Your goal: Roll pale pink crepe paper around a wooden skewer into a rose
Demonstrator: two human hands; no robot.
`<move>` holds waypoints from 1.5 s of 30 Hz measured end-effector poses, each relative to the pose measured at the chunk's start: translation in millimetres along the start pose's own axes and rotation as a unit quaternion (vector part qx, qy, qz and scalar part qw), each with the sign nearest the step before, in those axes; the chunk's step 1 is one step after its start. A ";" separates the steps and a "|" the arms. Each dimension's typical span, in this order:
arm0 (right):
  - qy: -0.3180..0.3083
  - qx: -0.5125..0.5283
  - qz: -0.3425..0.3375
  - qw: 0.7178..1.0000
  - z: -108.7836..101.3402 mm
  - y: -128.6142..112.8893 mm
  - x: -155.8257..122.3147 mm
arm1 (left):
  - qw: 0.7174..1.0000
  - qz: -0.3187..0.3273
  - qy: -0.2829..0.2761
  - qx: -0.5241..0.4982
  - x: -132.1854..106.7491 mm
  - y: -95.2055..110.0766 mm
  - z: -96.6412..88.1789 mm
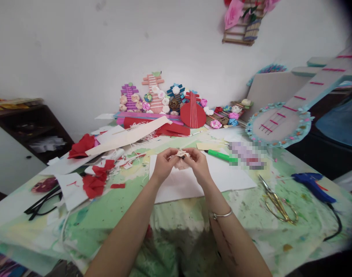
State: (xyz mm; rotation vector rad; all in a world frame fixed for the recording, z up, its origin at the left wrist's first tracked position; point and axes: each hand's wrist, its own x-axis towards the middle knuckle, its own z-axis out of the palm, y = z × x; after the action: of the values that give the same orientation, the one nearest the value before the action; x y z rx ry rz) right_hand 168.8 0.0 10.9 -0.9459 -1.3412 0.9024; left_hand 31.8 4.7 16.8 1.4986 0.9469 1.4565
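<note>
My left hand (163,164) and my right hand (198,163) meet above a white sheet (190,181) on the table. Both pinch a small pale folded paper piece (182,154) between fingertips; a pinkish bit hangs just under it. A silver bracelet sits on my right wrist. Beside my right hand lies a green marker (220,155). Red paper scraps (96,179) lie to the left of my left hand.
Gold scissors (278,202) and a blue glue gun (312,184) lie at the right on the green cloth. Paper-flower crafts and a red guitar shape (192,111) stand at the back by the wall. A large cardboard guitar (282,123) leans right. Black glasses (40,206) lie left.
</note>
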 end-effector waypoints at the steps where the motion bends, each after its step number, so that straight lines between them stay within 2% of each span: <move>1: 0.001 -0.002 -0.004 1.000 0.3 0.7 0.1 | 1.000 0.001 -0.005 -0.003 -0.1 0.0 0.2; 7: 0.005 -0.016 -0.009 1.000 2.2 1.0 -0.2 | 1.000 0.009 -0.014 -0.012 1.0 -4.4 0.2; 13: 0.045 -0.054 -0.012 0.997 3.6 1.8 0.6 | 1.000 0.025 0.011 0.001 1.6 -7.6 1.2; 19: 0.071 -0.183 -0.091 0.976 5.0 -0.3 -3.0 | 0.981 0.116 0.048 0.146 -4.2 -1.8 2.2; 22: 0.065 -0.221 -0.136 0.964 5.0 -1.2 -4.3 | 0.975 0.131 0.059 0.167 -5.7 -2.2 2.4; 29: 0.086 -0.148 -0.094 0.981 3.2 3.6 -2.8 | 0.984 0.130 0.048 0.111 -4.7 -5.0 2.5; 34: 0.073 -0.130 -0.112 0.982 3.8 1.2 -2.8 | 0.985 0.114 0.050 0.123 -5.0 -3.4 2.8; 37: 0.069 -0.089 -0.085 0.990 3.7 -1.0 -2.1 | 0.983 0.109 0.079 0.125 -4.6 -3.4 2.1; 40: 0.042 -0.003 -0.037 0.998 2.1 -1.9 -0.4 | 0.981 0.099 0.115 0.118 -3.0 -5.0 0.8; 45: 0.015 0.072 -0.011 0.997 0.3 -1.6 1.1 | 0.988 0.054 0.123 0.081 -0.5 -7.9 0.4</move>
State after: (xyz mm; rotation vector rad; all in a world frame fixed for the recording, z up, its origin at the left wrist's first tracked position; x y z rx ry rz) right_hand 168.5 0.5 12.9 -0.8279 -1.2417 0.9517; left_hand 32.4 7.2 9.3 1.5296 1.1721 1.7073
